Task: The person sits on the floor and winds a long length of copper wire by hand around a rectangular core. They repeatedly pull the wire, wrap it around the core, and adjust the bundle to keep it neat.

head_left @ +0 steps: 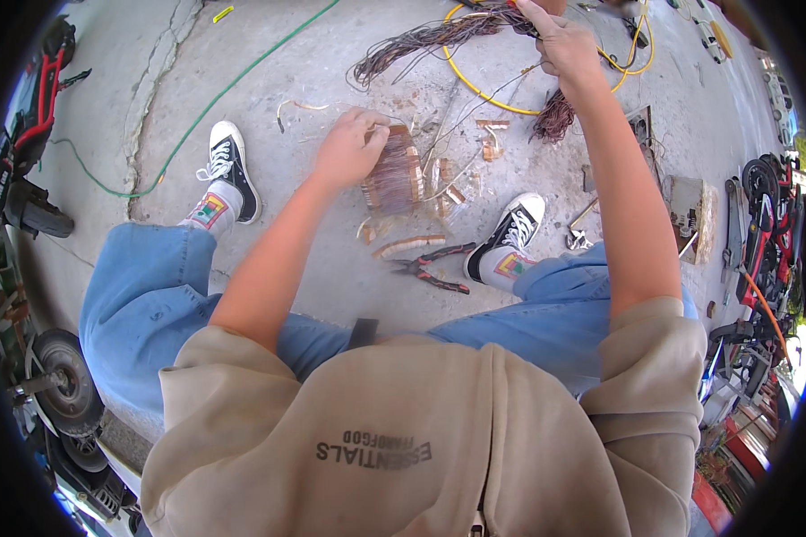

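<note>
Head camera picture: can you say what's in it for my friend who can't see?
A person's left hand is at the edge of a bundle of thin brown wires on a concrete floor; the right hand is by a tangle of dark wires near the top. Red-and-black pliers lie beside the right shoe.

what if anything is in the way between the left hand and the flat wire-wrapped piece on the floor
Nothing visible: the left hand is at the upper-left edge of the wire-wrapped piece. The pliers lie below it, off that path.
</note>
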`<state>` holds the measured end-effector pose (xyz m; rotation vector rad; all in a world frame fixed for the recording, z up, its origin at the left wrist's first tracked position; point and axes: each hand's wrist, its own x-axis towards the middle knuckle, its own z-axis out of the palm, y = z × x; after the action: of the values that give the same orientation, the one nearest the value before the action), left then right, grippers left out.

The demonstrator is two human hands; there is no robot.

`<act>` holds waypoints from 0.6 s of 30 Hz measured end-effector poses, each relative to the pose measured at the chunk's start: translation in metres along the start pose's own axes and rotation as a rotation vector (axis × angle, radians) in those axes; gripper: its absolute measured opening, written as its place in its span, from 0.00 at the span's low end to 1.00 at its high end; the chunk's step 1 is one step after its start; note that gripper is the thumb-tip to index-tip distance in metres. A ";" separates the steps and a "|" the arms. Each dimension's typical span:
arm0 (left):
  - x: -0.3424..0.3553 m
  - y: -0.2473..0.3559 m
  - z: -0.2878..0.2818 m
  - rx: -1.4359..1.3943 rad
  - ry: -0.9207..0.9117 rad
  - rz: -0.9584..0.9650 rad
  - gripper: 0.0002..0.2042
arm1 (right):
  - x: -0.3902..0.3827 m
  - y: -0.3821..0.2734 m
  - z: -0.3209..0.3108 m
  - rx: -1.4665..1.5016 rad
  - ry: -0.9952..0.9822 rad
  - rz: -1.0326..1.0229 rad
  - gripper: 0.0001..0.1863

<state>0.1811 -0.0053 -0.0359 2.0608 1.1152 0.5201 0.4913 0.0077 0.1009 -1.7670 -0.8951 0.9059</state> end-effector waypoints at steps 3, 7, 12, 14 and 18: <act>-0.013 -0.003 0.030 0.025 0.324 -0.241 0.20 | 0.000 0.039 -0.018 -0.037 0.200 0.063 0.22; -0.039 -0.041 0.080 -0.279 0.476 -0.800 0.35 | -0.022 0.117 0.010 -0.141 0.143 0.178 0.29; -0.053 -0.001 0.072 -0.270 0.472 -0.714 0.42 | 0.027 0.098 -0.063 -0.705 0.304 0.079 0.35; -0.047 -0.005 0.083 -0.255 0.489 -0.683 0.41 | 0.063 0.081 -0.195 -0.761 0.636 0.189 0.37; -0.051 -0.006 0.080 -0.284 0.396 -0.727 0.39 | 0.029 -0.002 -0.328 -0.517 0.785 0.086 0.31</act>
<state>0.2009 -0.0782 -0.0936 1.2093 1.7888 0.6703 0.7894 -0.0969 0.1954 -2.3505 -0.5452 -0.0380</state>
